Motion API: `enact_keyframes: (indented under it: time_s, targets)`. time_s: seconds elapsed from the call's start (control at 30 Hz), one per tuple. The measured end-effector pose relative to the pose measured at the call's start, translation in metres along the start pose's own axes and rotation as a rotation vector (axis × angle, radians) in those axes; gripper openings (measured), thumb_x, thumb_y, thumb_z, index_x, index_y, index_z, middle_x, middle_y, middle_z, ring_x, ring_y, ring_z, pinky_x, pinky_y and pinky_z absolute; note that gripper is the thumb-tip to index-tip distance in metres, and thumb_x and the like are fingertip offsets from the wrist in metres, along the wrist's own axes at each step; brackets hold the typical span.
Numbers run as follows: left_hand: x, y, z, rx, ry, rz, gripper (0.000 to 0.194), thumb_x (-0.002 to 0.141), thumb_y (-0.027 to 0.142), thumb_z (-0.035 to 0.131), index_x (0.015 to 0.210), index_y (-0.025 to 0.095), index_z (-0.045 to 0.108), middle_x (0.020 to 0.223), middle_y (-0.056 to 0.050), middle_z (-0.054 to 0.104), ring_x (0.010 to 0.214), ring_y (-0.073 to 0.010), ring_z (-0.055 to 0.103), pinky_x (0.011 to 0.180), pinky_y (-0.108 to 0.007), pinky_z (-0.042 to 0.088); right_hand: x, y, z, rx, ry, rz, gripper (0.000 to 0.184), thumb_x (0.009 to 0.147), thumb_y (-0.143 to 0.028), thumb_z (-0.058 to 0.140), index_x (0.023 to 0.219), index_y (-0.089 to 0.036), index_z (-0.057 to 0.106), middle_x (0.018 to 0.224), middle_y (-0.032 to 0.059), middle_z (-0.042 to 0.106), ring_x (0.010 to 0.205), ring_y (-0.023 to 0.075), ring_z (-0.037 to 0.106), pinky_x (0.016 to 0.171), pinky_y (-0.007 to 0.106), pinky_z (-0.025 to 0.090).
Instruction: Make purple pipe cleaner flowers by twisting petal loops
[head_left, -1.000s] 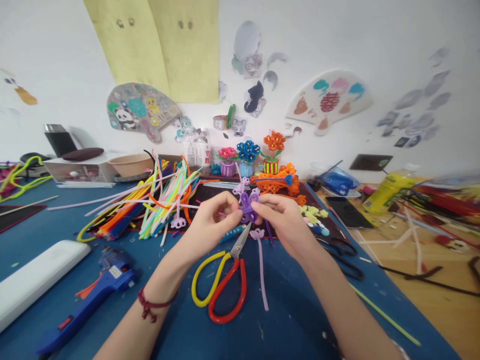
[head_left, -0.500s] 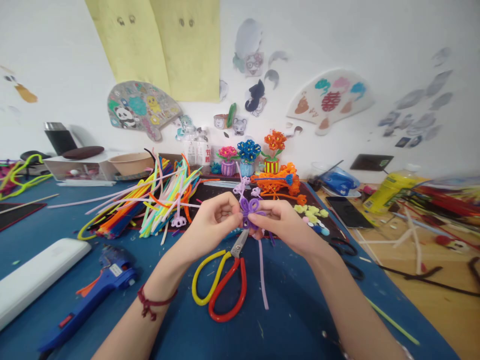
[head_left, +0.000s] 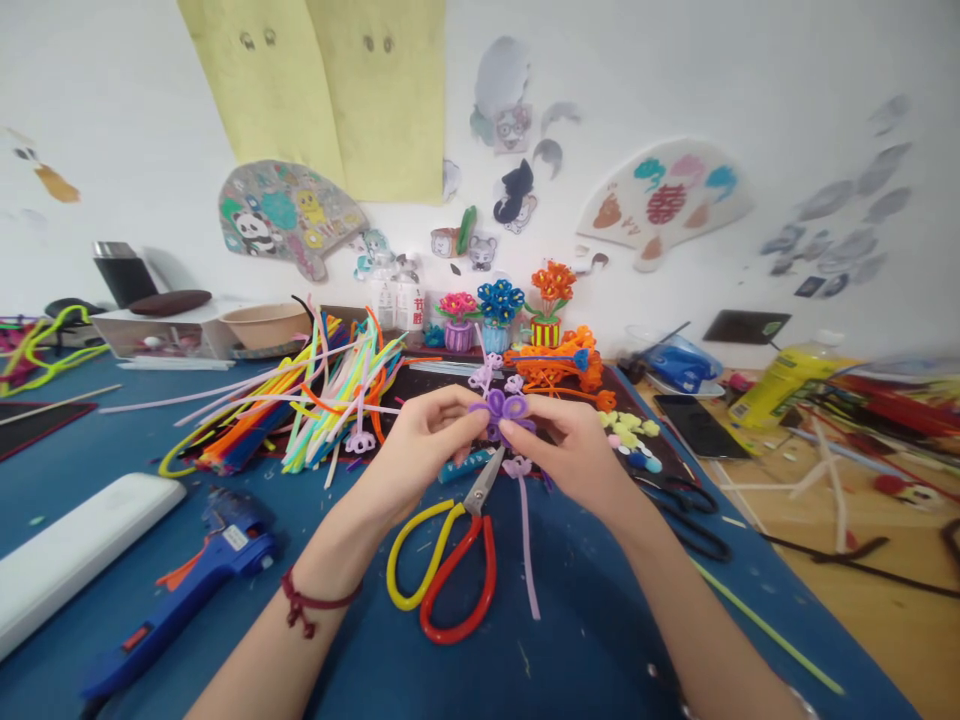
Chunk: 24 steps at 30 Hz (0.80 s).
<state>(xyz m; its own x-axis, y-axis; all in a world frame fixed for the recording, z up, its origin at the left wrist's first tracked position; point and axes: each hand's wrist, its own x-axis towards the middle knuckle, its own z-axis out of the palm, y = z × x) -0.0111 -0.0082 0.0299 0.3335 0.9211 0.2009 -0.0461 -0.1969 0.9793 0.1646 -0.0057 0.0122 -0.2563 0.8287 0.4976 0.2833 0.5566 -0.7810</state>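
Note:
A small purple pipe-cleaner flower (head_left: 504, 408) is held above the blue table mat between both hands. My left hand (head_left: 422, 442) pinches its left side with thumb and fingers closed. My right hand (head_left: 564, 447) pinches its right side, fingers curled round it. Just below the hands lie scissors (head_left: 448, 560) with one yellow and one red handle, blades pointing up toward the flower. A pale lilac pipe cleaner (head_left: 525, 530) with a looped top lies beside the scissors. A red cord bracelet (head_left: 304, 606) circles my left wrist.
A heap of coloured pipe cleaners (head_left: 300, 400) lies left of the hands. A blue glue gun (head_left: 187, 590) and a white case (head_left: 67, 550) sit at lower left. Black scissors (head_left: 694, 515), a phone (head_left: 694, 425), a yellow bottle (head_left: 780, 385) and small potted pipe-cleaner flowers (head_left: 499, 310) stand around.
Both hands have shifted a little while working the purple flower; its loops now face more upward. The view has drifted slightly. Nothing was picked up or let go.

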Motion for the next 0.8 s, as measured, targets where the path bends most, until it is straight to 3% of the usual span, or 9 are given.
enact_keyframes:
  time_s: [0.13, 0.3, 0.47, 0.57, 0.67, 0.73, 0.8]
  targets:
    - [0.000, -0.001, 0.000, 0.074, 0.012, 0.077, 0.016, 0.079, 0.026, 0.068, 0.088, 0.012, 0.066, 0.069, 0.000, 0.060, 0.057, -0.0075, 0.048, 0.051, -0.018, 0.037, 0.000, 0.001, 0.001, 0.045, 0.012, 0.036, 0.023, 0.082, -0.037, 0.062, 0.073, -0.016, 0.066, 0.070, 0.0021, 0.063, 0.065, 0.0162, 0.057, 0.057, 0.025, 0.045]
    - [0.000, 0.000, -0.004, 0.226, 0.014, 0.228, 0.015, 0.080, 0.026, 0.067, 0.085, 0.013, 0.072, 0.077, -0.006, 0.067, 0.066, -0.0144, 0.058, 0.059, -0.025, 0.045, 0.000, 0.002, 0.002, 0.257, -0.010, 0.177, 0.019, 0.080, -0.033, 0.065, 0.071, -0.016, 0.066, 0.056, -0.0015, 0.059, 0.048, 0.0124, 0.052, 0.046, 0.024, 0.042]
    - [-0.004, -0.001, -0.011, 0.559, -0.024, 0.627, 0.016, 0.087, 0.019, 0.059, 0.088, 0.019, 0.074, 0.084, -0.008, 0.071, 0.077, -0.0177, 0.062, 0.069, -0.029, 0.048, 0.000, 0.000, 0.003, 0.479, -0.040, 0.305, 0.019, 0.076, -0.030, 0.067, 0.063, -0.016, 0.063, 0.051, -0.0014, 0.058, 0.043, 0.0109, 0.048, 0.044, 0.024, 0.038]
    - [-0.004, -0.004, -0.012, 0.782, 0.019, 0.808, 0.024, 0.088, 0.013, 0.052, 0.095, 0.022, 0.073, 0.091, -0.009, 0.071, 0.082, -0.0185, 0.061, 0.073, -0.030, 0.046, 0.001, 0.000, 0.002, 0.493, -0.040, 0.313, 0.021, 0.076, -0.031, 0.067, 0.061, -0.016, 0.061, 0.049, -0.0019, 0.056, 0.042, 0.0110, 0.047, 0.043, 0.024, 0.037]
    - [-0.002, -0.006, -0.008, 0.792, 0.128, 0.714, 0.017, 0.088, 0.017, 0.056, 0.094, 0.020, 0.072, 0.089, -0.008, 0.071, 0.080, -0.0179, 0.060, 0.073, -0.029, 0.045, 0.002, 0.000, -0.001, 0.327, 0.055, 0.190, 0.020, 0.078, -0.031, 0.065, 0.064, -0.017, 0.063, 0.055, -0.0008, 0.058, 0.048, 0.0127, 0.050, 0.048, 0.025, 0.039]
    - [0.000, -0.005, -0.004, 0.664, 0.214, 0.506, 0.016, 0.087, 0.026, 0.058, 0.082, 0.017, 0.070, 0.077, -0.005, 0.068, 0.069, -0.0153, 0.058, 0.066, -0.027, 0.044, 0.002, -0.001, -0.001, 0.152, 0.125, 0.081, 0.018, 0.081, -0.031, 0.063, 0.070, -0.017, 0.065, 0.064, 0.0012, 0.062, 0.057, 0.0148, 0.054, 0.053, 0.026, 0.041]
    - [0.001, -0.003, 0.000, 0.449, 0.233, 0.283, 0.027, 0.087, 0.036, 0.058, 0.070, 0.015, 0.065, 0.065, -0.001, 0.061, 0.058, -0.0119, 0.051, 0.055, -0.023, 0.041, 0.000, -0.003, 0.000, -0.044, 0.158, -0.035, 0.018, 0.085, -0.030, 0.059, 0.072, -0.018, 0.066, 0.070, 0.0027, 0.063, 0.063, 0.0161, 0.054, 0.059, 0.028, 0.042]
